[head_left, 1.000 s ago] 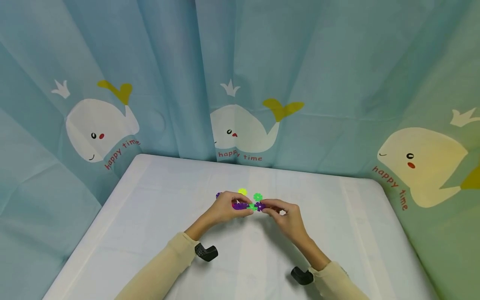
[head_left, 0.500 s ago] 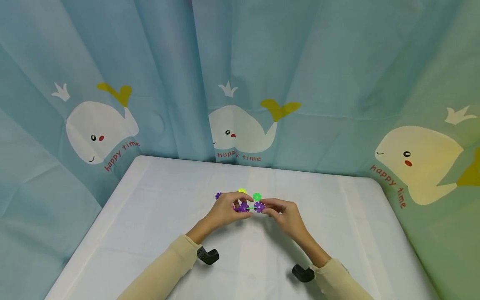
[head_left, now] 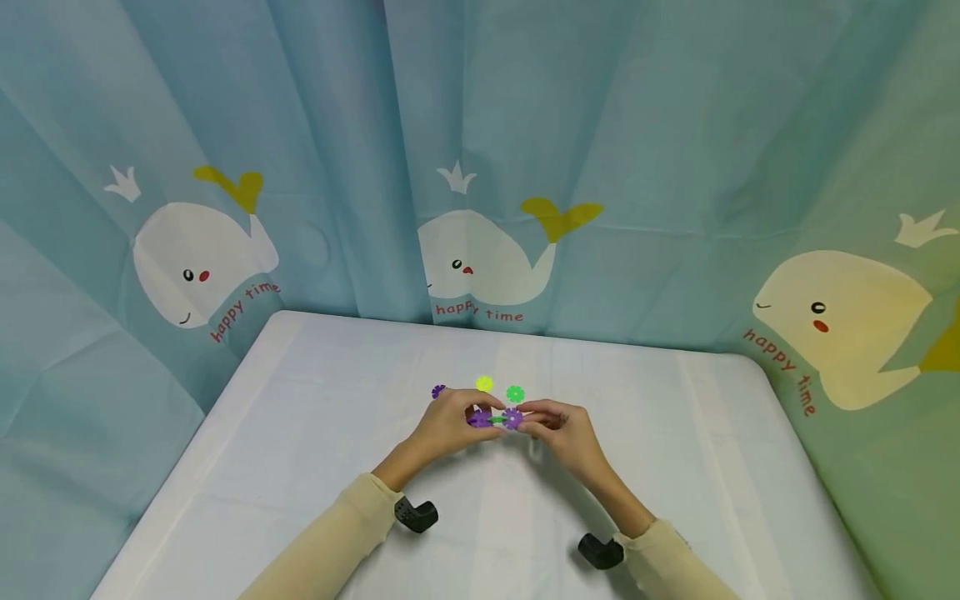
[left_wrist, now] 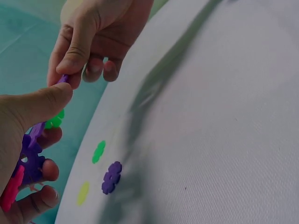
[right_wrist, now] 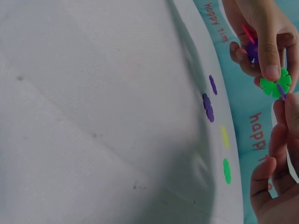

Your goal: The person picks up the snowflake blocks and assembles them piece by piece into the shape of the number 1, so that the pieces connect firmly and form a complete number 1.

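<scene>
Above the table, my left hand holds a short chain of interlocking snowflake discs between its thumb and fingers. A pink disc, purple discs and a green disc show in the chain. From the other side my right hand pinches a purple disc by its edge. That purple disc meets the green one edge-on, at a slot, in the right wrist view. The left fingers hide part of the chain.
Loose on the white table, beyond the hands, lie a yellow disc, a green disc and two purple discs, one nearer than the other. A curtain with whale prints hangs behind.
The chain has turned within the hands, and the right-hand purple disc now faces the head camera more fully. Both hands have shifted slightly, the right one toward the left. Loose discs stay put.
</scene>
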`<state>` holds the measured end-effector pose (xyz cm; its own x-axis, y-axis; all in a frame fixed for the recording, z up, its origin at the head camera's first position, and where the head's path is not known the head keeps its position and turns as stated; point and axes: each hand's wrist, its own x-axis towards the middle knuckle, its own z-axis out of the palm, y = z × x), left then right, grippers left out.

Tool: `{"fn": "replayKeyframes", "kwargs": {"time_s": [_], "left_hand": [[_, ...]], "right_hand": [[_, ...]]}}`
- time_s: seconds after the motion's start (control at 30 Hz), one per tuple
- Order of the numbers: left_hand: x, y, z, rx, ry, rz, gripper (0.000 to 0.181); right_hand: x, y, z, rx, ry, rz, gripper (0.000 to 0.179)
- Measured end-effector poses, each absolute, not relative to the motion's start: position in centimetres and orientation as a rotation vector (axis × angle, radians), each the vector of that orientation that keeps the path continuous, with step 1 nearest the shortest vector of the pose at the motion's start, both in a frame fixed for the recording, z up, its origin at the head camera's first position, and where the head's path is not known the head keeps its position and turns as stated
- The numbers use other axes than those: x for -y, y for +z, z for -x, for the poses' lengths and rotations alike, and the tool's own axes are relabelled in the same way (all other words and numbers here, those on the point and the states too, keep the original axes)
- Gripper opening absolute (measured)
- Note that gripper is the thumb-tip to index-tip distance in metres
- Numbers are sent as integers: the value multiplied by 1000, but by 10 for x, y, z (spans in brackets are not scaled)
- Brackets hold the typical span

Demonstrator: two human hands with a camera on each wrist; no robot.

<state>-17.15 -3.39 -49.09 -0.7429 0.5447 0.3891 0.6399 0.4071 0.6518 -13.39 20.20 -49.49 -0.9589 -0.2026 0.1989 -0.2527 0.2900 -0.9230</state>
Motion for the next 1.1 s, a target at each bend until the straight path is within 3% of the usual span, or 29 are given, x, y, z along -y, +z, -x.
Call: {"fn": "replayKeyframes", "kwargs": {"time_s": [0.57,1.1], "left_hand": [[41,-493,172,2579,-1182,1083,39],[48,-499,174,2553,-1241,1050,31]], "right_hand": [[-193,-502,133,2476,1873,-433,18],[-203,-498,138,2565,1759,-458,22]]}}
